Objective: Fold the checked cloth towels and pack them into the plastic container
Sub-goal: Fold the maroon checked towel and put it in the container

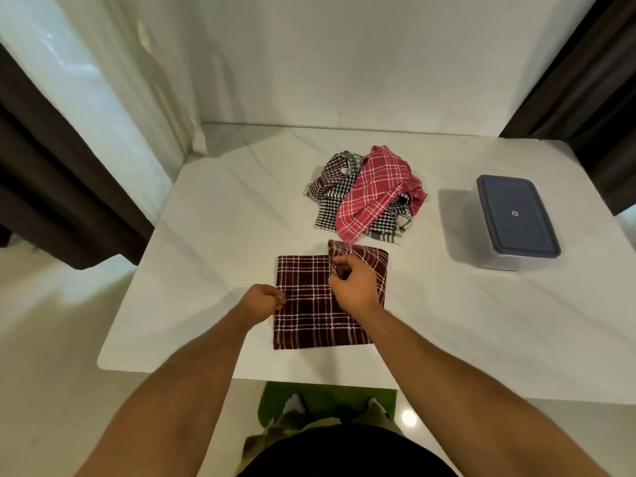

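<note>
A dark maroon checked towel [306,315] lies on the white table [206,235] near its front edge. My right hand [352,285] pinches a raised flap of it, lifted over the towel's right half. My left hand [263,301] grips the towel's left edge. Behind it sits a loose pile of towels: a pink checked towel [377,191] on top of black-and-white checked ones [332,204]. The plastic container [516,222], clear with a blue-grey lid on it, stands at the right.
A white wall runs behind the table. Dark curtains hang at the far left [51,187] and far right [595,108]. A green mat [327,397] lies on the floor under the table's front edge.
</note>
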